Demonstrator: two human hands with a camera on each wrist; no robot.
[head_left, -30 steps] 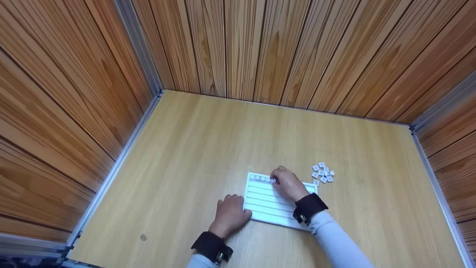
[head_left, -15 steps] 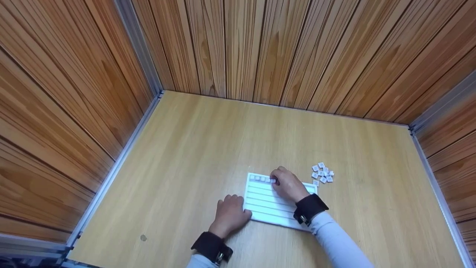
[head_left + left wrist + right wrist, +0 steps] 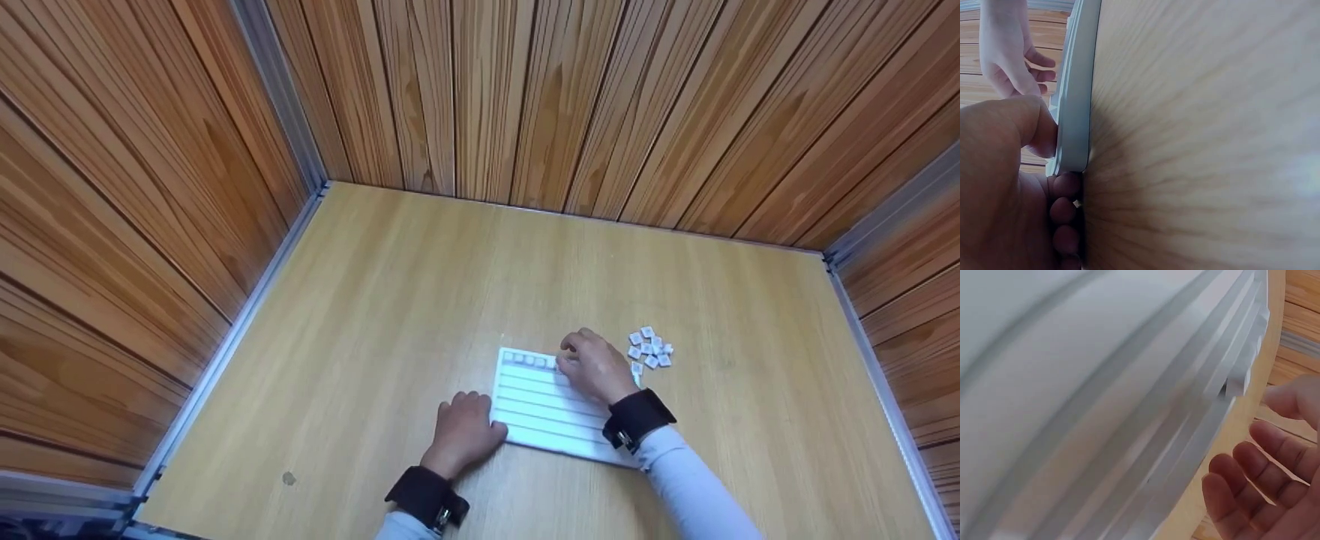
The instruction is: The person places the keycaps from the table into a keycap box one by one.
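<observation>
A white ridged board lies on the table, with a row of small white square tiles in its far groove. At its near left corner my left hand holds the board, thumb at the front edge and fingertips along the left side. Over the far edge, just right of the tile row, is my right hand. In the right wrist view its loosely curled fingers hold nothing, apart from the end tile. The right hand and forearm hide the board's right part in the head view.
Several loose tiles lie scattered on the table beyond the board's far right corner. One more loose tile lies close to that corner. Wood-plank walls enclose the table at the back and both sides.
My right hand has let go of the end tile and moved slightly right and away from the row, its fingers loosening. The left hand and the board have stayed in place.
</observation>
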